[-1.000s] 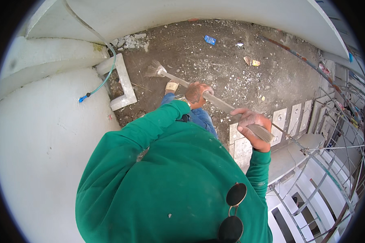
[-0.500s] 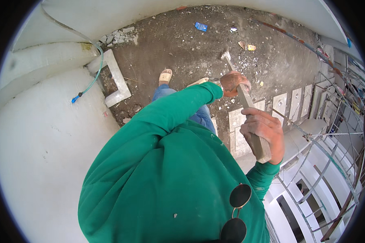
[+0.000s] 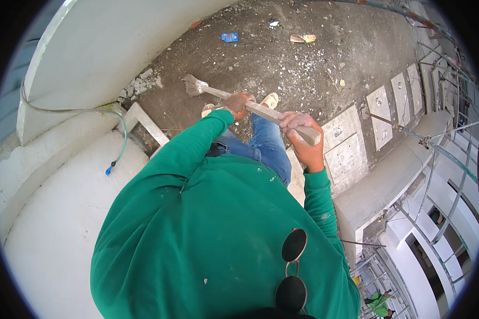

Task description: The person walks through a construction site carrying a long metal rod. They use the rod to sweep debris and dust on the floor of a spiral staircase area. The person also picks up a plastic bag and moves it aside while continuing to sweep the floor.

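Broom [image 3: 263, 112], squared handle, dusty: slanting across the upper centre of the frame, above the dirt floor [image 3: 197, 59]; whether its tip touches, cannot tell.

Left to right:

Far left: hose [image 3: 124, 130], greenish, ending in a blue fitting [image 3: 109, 170] on a curved white surface.

Upper left: rubble [image 3: 138, 87], heaped beside a wall; concrete frame [image 3: 150, 125], angular, near it.

Left of centre: bristles [image 3: 192, 85] of the broom, splayed, leftmost end.

Top centre: packet [image 3: 229, 37], blue, on the floor.

Upper centre: left hand [image 3: 239, 105], closed around the handle; slipper [image 3: 271, 100], cream, just beyond the handle.

Lower centre: sunglasses [image 3: 294, 245], round dark lenses, against a green sweatshirt [image 3: 218, 228].

Right of centre: right hand [image 3: 303, 134], gripping the handle near its butt end; torn wrapper [image 3: 303, 38], above at the top.

Right: concrete slabs [image 3: 346, 146], pale, rectangular.

Far right: scaffolding pipes [image 3: 454, 164], grey.
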`<state>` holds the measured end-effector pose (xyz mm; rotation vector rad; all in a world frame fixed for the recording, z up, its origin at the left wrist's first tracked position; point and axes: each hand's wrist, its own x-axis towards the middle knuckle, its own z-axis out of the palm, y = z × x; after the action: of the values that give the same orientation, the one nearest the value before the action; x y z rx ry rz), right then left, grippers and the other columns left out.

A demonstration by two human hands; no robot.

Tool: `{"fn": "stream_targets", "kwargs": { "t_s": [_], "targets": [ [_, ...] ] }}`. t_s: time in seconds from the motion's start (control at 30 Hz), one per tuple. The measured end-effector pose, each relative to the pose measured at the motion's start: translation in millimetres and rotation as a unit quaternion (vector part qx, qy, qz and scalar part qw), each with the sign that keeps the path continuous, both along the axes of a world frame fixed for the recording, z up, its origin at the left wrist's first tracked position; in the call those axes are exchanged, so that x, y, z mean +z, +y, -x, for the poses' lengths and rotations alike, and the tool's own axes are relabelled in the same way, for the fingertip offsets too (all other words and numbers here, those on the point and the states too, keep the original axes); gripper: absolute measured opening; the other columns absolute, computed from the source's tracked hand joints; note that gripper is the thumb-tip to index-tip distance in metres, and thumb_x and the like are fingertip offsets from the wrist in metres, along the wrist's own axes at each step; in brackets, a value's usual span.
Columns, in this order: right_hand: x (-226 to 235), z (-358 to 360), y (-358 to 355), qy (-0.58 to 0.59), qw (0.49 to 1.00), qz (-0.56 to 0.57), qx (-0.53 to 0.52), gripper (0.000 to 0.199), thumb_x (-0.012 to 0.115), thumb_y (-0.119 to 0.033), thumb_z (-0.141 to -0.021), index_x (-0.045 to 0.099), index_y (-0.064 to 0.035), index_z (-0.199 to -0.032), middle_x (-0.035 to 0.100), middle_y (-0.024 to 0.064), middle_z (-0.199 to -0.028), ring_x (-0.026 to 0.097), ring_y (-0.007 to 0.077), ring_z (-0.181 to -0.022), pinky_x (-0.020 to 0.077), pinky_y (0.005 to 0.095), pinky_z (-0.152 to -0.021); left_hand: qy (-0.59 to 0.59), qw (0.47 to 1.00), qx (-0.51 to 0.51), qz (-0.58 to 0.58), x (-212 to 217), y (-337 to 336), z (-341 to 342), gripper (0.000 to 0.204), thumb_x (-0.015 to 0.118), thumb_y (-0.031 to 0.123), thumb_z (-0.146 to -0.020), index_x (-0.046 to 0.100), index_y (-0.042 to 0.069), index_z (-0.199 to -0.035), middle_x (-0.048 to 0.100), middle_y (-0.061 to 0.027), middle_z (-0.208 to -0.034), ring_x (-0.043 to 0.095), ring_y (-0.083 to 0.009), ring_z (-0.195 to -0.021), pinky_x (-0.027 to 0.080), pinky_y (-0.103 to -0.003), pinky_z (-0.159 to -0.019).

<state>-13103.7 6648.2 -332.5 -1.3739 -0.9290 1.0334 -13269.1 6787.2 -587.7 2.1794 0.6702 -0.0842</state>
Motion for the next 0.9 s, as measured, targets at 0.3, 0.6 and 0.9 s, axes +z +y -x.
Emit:
{"fn": "stream_targets", "kwargs": {
  "t_s": [0.3, 0.6, 0.9],
  "targets": [
    [101.4, -193.4, -15.6, -0.218, 0.975, -0.031, -0.034, 0.018, 0.06, 0.014, -0.071, 0.054, -0.0014, -0.079, 0.065, 0.0136, -0.079, 0.066, 0.0304, -0.086, 0.053, 0.0406, -0.079, -0.113, 0.987, -0.089, 0.075, 96.0, -22.6, -281.5, 0.033, 0.065, 0.01, -0.078, 0.062, 0.02, -0.109, 0.062, -0.0036, -0.118, 0.056, -0.0278, -0.116, 0.028, -0.06, -0.109],
    [167.8, -256.0, 27.9, -0.102, 0.987, -0.099, 0.078, 0.023, 0.068, 0.009, -0.067, 0.059, -0.0039, -0.085, 0.068, 0.0138, -0.084, 0.067, 0.032, -0.086, 0.0544, 0.043, -0.077, -0.036, 0.986, -0.151, -0.058, 198.3, 50.4, -246.7, 0.04, 0.064, 0.012, -0.079, 0.062, 0.026, -0.117, 0.063, 0.0028, -0.122, 0.054, -0.0183, -0.122, 0.016, -0.061, -0.115],
    [3.2, -252.9, 135.6, -0.02, 1.0, 0.017, -0.006, 0.018, 0.059, 0.01, -0.07, 0.059, -0.0007, -0.085, 0.066, 0.0104, -0.092, 0.061, 0.0269, -0.104, 0.0461, 0.0398, -0.095, 0.11, 0.985, -0.119, 0.062, -6.7, 185.7, -253.1, 0.027, 0.068, 0.023, -0.078, 0.066, 0.028, -0.105, 0.062, 0.0022, -0.121, 0.053, -0.0267, -0.124, 0.031, -0.065, -0.103]
  ]
}}
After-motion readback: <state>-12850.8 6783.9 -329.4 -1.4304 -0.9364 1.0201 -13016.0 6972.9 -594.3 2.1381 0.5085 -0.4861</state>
